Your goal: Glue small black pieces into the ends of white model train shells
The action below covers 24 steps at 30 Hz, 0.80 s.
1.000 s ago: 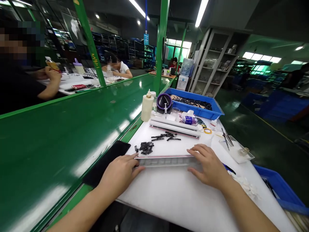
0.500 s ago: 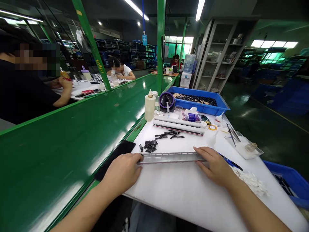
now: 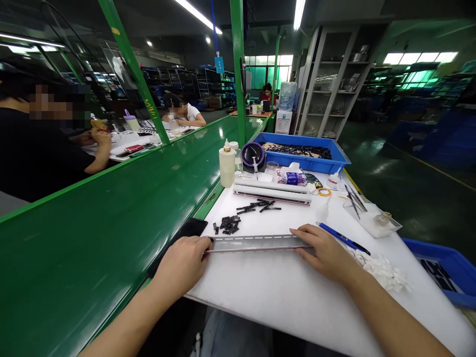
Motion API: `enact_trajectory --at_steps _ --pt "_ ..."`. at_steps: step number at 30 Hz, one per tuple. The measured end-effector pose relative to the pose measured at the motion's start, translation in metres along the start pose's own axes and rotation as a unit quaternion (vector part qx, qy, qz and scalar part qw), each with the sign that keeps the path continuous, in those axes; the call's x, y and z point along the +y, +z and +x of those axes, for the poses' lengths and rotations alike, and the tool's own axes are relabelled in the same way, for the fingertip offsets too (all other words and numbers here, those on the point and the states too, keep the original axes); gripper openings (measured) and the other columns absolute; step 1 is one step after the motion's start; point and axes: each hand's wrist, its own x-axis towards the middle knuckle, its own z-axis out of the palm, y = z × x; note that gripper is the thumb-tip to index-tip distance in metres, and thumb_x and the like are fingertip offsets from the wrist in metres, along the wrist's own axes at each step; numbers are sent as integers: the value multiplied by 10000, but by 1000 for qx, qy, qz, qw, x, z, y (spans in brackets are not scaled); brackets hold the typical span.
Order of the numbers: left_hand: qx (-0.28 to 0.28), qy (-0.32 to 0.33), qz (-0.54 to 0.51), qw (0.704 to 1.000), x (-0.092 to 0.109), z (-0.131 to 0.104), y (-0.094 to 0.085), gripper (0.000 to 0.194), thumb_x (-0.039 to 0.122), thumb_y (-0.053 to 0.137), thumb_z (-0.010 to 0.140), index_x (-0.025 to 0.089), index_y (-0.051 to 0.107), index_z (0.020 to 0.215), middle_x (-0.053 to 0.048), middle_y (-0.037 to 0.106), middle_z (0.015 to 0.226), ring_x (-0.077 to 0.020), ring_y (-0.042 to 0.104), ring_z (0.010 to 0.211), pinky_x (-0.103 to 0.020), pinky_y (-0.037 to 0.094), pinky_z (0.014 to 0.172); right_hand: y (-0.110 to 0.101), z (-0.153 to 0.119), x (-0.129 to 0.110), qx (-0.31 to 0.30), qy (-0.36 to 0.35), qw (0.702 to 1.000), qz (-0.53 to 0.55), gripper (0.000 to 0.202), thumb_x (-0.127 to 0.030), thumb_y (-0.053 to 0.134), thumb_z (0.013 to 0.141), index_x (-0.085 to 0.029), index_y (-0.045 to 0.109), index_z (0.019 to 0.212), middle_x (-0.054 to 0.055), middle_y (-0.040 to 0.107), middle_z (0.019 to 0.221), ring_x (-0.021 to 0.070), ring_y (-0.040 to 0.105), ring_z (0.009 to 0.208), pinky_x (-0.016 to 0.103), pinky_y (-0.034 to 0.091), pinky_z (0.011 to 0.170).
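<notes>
A long grey metal strip (image 3: pixel 256 242) with a row of slots along its far edge lies crosswise over the white table (image 3: pixel 275 297). My left hand (image 3: pixel 184 263) is closed round its left end, thumb and fingers pinching it. At the other end, my right hand (image 3: pixel 323 250) grips the strip between thumb and fingers. Just beyond the strip are a pile of small black pieces (image 3: pixel 228 224) and a looser group of black pieces (image 3: pixel 256 206). Farther back lie white bars (image 3: pixel 271 192) with a dark, red-edged side.
A cream bottle (image 3: pixel 227 166), a purple-rimmed round object (image 3: pixel 253 156) and a blue bin (image 3: pixel 305 163) stand at the back. To the right are a blue pen (image 3: pixel 344 238), tweezers (image 3: pixel 355 201) and white scraps (image 3: pixel 386 272). A green conveyor (image 3: pixel 111 218) runs left; a person (image 3: pixel 37 144) sits beyond.
The strip and both hands have shifted slightly left in the view. The blue pen is now more fully visible beside my right hand. Both hands keep their grip.
</notes>
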Motion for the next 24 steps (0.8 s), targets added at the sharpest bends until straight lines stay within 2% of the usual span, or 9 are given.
enact_trajectory --at_steps 7,11,14,17,20,22,24 --pt "3 -18 -18 1000 -8 -6 1 214 249 391 873 242 604 886 -35 681 864 -235 628 823 -309 405 645 -13 -4 2 -36 26 994 99 742 -179 592 778 -285 357 1474 81 487 1398 261 483 1290 461 407 1093" --pt "-21 -28 -6 999 -10 -7 -1 223 238 388 847 234 610 823 -44 690 855 -246 646 800 -309 413 605 -17 -8 8 -43 46 988 142 801 -147 582 740 -272 328 1489 87 539 1359 260 520 1253 463 424 1070" --pt "-30 -32 -12 999 -15 -11 -2 247 259 390 848 243 635 873 -51 707 931 -250 669 825 -317 466 623 -15 -10 13 -47 38 987 148 803 -135 577 726 -253 345 1486 96 512 1401 266 488 1292 464 392 1102" --pt "-2 6 -2 1000 -18 -12 -2 239 305 467 824 254 650 968 -79 630 1265 -290 635 1081 -371 525 811 -10 -7 17 -56 36 987 149 794 -145 584 733 -246 350 1485 94 447 1468 270 438 1339 461 363 1127" --pt "43 81 4 996 -9 0 2 305 393 568 791 269 648 1058 -71 479 1459 -329 477 1308 -465 455 1024 -16 -5 10 -62 35 988 137 781 -189 628 744 -215 365 1479 114 430 1476 276 420 1349 452 361 1129" --pt "65 140 -25 988 5 17 8 343 460 599 789 292 649 1084 -46 484 1458 -331 470 1314 -486 439 1053 -35 -10 0 -25 21 992 120 762 -255 672 757 -189 392 1463 134 447 1450 277 419 1342 442 363 1128" --pt "93 187 -80 975 22 37 16 300 489 609 795 309 671 1028 -34 584 1357 -318 560 1216 -462 498 991 -64 -24 -10 72 8 992 107 714 -331 684 785 -207 424 1439 124 454 1434 270 406 1346 438 362 1128"
